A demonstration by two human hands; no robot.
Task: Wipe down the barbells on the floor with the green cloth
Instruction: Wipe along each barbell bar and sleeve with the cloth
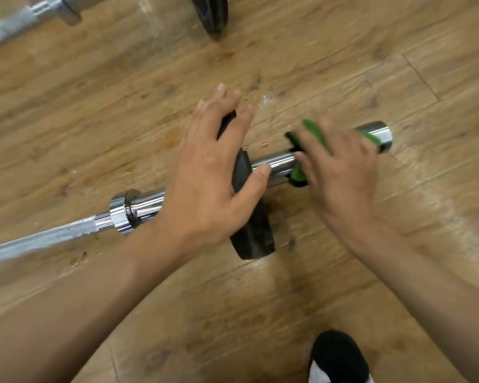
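While the left hand (210, 172) is bracing the black round weight plate (253, 239) with spread fingers, the right hand (340, 167) is pressing the green cloth (314, 131), fingers nearly straight, onto the chrome barbell sleeve (274, 161) running rightward beneath it.

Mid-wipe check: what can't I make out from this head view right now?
Head view: the barbell's end under the right hand and green cloth is covered, and both are motion-blurred.
The left hand hides most of the black plate's upper part.
The barbell runs off the left edge; its other end is unseen.
A second barbell and another plate are cut by the top edge.
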